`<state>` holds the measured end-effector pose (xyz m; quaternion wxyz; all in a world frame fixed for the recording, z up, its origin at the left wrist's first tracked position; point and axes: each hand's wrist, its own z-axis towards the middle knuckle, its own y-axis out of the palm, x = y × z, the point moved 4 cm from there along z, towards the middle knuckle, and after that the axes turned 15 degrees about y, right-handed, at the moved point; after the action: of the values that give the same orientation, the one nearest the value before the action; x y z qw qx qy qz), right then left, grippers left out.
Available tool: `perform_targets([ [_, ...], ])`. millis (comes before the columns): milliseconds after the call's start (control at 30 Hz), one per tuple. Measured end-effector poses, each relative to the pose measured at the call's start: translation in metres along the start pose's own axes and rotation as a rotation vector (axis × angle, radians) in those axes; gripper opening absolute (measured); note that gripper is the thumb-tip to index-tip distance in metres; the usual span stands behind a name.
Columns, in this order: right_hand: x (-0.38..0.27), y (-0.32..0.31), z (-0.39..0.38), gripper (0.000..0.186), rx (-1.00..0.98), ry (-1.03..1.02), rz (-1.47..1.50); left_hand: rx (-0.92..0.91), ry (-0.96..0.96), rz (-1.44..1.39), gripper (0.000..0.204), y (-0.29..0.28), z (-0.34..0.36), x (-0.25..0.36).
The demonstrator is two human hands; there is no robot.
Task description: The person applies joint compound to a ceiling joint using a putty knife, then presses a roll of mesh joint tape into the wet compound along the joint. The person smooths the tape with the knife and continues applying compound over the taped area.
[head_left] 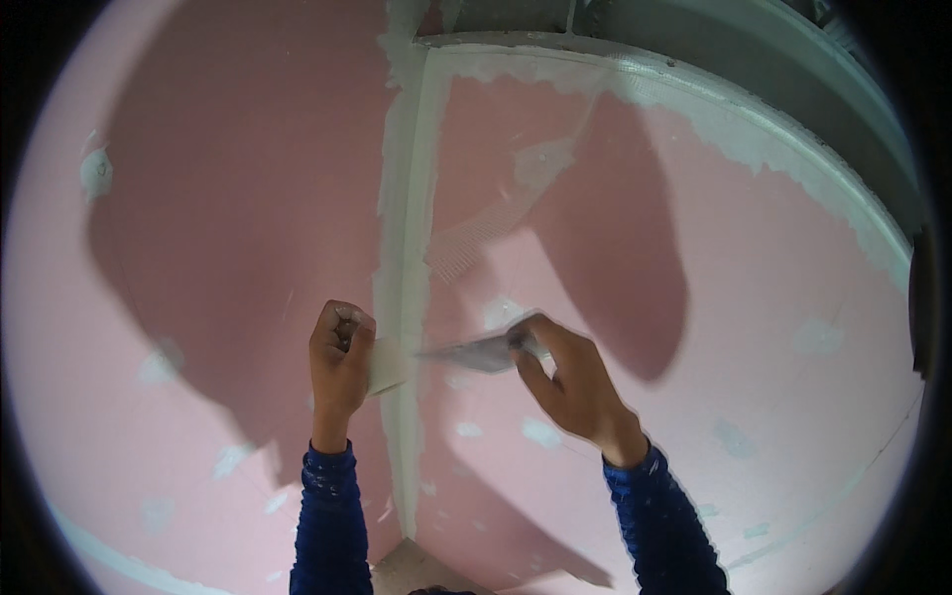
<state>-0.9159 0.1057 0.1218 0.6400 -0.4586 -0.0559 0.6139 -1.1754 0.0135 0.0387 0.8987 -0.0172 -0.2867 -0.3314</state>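
Observation:
My left hand [339, 367] is closed around a pale cream flat piece [388, 369], whose square edge sticks out to the right over the corner. Whether it is a spreader or a small board I cannot tell. In my right hand [577, 385] is a putty knife [471, 354] with a grey blade, blurred by motion. Its tip points left, close to the pale piece; whether they touch is unclear. Both hands are in front of the inside corner [409, 248], where a whitish strip of compound runs down between two pink wallboards.
Pink wallboard [238, 178] with whitish filler patches [541, 431] spreads to both sides. A pale compound band [694, 89] edges the right board beneath a grey-green beam [773, 50]. Mesh tape [466, 248] slants across the right board. Floor [426, 570] shows at the corner's foot.

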Motion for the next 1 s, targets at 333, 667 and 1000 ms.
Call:
perform_targets([
  [333,0.06,0.073,-0.155,0.045,-0.218,0.623,0.49,-0.15,-0.395,-0.42,0.02,0.049,-0.126,0.037],
  [667,0.057,0.11,-0.171,0.042,0.015,0.643,0.416,-0.612,-0.445,-0.341,0.013,0.082,-0.131,0.055],
  [1000,0.092,0.111,-0.221,0.04,-0.035,0.833,1.007,-0.278,1.013,0.808,0.059,0.063,0.152,0.135],
])
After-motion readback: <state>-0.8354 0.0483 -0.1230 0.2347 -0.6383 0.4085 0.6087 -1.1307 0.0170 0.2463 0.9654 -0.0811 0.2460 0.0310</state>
